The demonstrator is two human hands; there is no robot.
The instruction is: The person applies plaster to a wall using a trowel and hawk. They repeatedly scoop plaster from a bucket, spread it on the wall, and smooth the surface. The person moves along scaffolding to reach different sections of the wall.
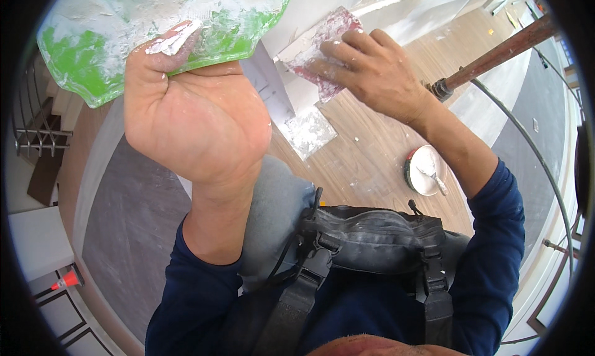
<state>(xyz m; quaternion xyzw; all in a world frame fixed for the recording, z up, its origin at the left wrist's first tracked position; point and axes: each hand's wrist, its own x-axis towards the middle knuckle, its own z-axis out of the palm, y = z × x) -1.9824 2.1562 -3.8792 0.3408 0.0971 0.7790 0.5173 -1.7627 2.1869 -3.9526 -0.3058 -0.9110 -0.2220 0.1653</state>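
Observation:
My left hand (207,123) grips a green plastic board (83,61) by its near edge, its thumb over the top and smeared with white paste. White paste also coats much of the board. To the right, my right hand (384,77) holds a flat pinkish-red spreader (338,30) streaked with white. The spreader is at the end of a white wall section (300,92); whether its blade touches the surface I cannot tell. The fingers of my left hand are mostly hidden under the board.
On the wood-look floor (365,136) stands a tub (409,173) of white paste with a small putty knife (439,181) in it. A white-spattered square (308,133) lies by the wall foot. A rusty pole (502,52) and a dark cable (527,130) cross the right side. An orange cone (67,280) stands far left.

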